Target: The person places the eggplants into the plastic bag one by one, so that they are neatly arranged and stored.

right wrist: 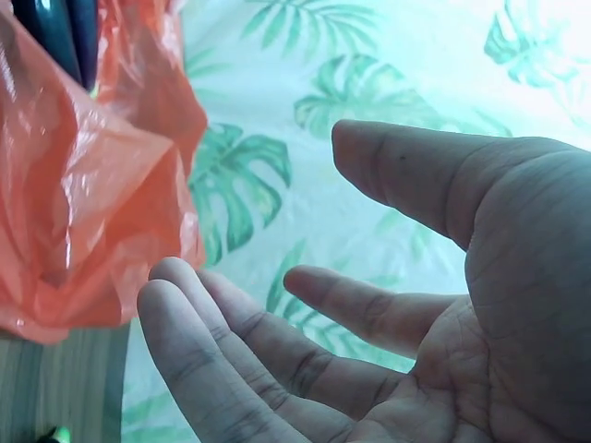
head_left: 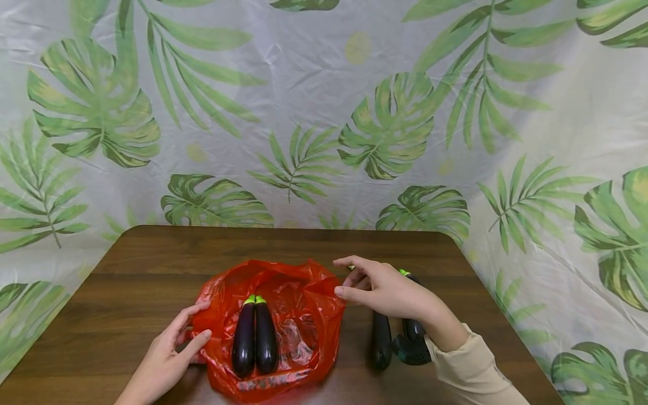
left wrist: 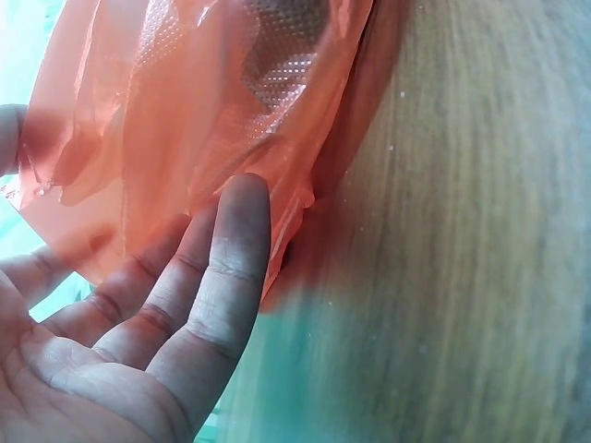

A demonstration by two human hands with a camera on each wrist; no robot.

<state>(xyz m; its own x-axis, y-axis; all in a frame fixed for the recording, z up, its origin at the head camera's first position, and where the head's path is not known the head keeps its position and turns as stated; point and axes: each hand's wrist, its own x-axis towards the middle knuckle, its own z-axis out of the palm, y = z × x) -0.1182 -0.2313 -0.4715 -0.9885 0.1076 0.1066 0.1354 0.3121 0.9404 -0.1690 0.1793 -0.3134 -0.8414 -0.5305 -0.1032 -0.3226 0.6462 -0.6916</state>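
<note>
A red plastic bag lies spread with its mouth wide on the table. Two dark eggplants rest side by side in it, green caps pointing away. At the bag's left edge, my left hand touches the plastic with fairly straight fingers; in the left wrist view the fingertips rest against the film. My right hand hovers by the bag's right rim, thumb and fingers apart, holding nothing. Beneath the right hand and forearm, two more eggplants lie on the table, partly hidden.
The brown wooden table has rounded far corners. Behind it hangs a pale leaf-print cloth. A black wrist camera sits under the right wrist, beside the loose eggplants.
</note>
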